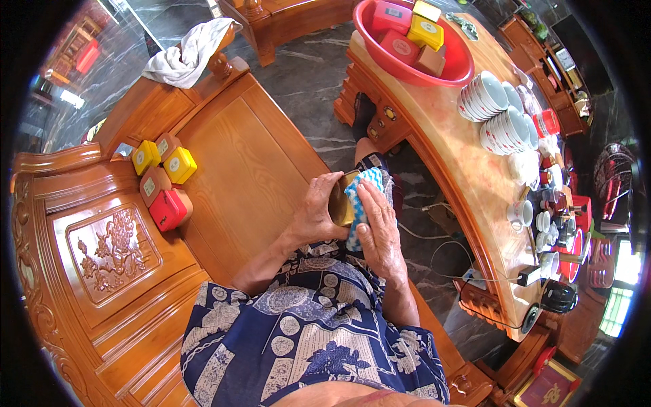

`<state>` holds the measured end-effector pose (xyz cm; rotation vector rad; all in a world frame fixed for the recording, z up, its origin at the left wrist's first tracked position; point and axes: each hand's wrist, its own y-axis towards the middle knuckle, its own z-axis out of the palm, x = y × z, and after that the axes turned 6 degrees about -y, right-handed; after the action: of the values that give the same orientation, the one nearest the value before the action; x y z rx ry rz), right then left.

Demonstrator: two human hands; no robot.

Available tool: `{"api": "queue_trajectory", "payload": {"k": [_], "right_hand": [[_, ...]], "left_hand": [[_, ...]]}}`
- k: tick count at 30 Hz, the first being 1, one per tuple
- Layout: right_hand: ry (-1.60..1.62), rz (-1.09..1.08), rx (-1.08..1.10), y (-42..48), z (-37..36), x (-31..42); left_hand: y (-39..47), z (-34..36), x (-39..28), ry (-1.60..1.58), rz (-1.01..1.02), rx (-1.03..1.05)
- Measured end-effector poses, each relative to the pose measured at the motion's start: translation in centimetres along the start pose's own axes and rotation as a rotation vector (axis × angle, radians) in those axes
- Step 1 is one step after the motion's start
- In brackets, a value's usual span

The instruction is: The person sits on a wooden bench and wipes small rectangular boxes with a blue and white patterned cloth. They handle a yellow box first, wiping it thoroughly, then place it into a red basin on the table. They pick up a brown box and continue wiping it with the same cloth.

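Note:
My left hand (pixel 314 211) grips a small gold-brown tin (pixel 342 203) above my lap, thumb and fingers around its left side. Against the tin's right side lies a blue-and-white cloth (pixel 364 196), with my right hand (pixel 379 229) laid flat over it, fingers extended. The cloth is caught between my right palm and the tin. Part of the tin is hidden under the cloth and fingers.
Several coloured tins (pixel 164 173) are grouped on the wooden bench (pixel 239 168) to my left. A white towel (pixel 188 56) drapes its armrest. On the table (pixel 437 122) stand a red basin (pixel 417 76) of tins, stacked bowls (pixel 485 96) and a mug (pixel 520 213). A white cable (pixel 442 244) hangs beside the table.

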<state>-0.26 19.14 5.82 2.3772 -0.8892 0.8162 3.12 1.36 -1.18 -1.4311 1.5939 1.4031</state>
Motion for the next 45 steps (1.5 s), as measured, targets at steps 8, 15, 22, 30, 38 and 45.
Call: {"api": "queue_trajectory", "payload": {"k": [8,15,22,30,38,45], "right_hand": [[0.13,-0.013,0.008,0.7,-0.6,-1.5],[0.454,0.251,-0.004,0.7,0.0,-3.2],[0.655,0.353,-0.041,0.3,0.2,-4.7],[0.32,0.262,-0.117,-0.4,0.0,-3.2],[-0.074,0.084,-0.128,-0.8,0.5,-0.3],[-0.267,-0.103,-0.287,-0.8,2.3,0.0]], "left_hand": [[-0.5,-0.1,-1.7,-0.092,0.058,0.12],[-1.0,-0.4,-2.7,-0.059,0.103,0.241],[-1.0,0.0,-2.9,-0.064,0.115,0.29],[-0.2,0.3,-3.4,-0.087,-0.028,0.182],[-0.4,1.2,-0.2,-0.092,-0.182,-0.069],[0.2,0.5,-0.6,-0.848,-0.61,-0.016]]}}
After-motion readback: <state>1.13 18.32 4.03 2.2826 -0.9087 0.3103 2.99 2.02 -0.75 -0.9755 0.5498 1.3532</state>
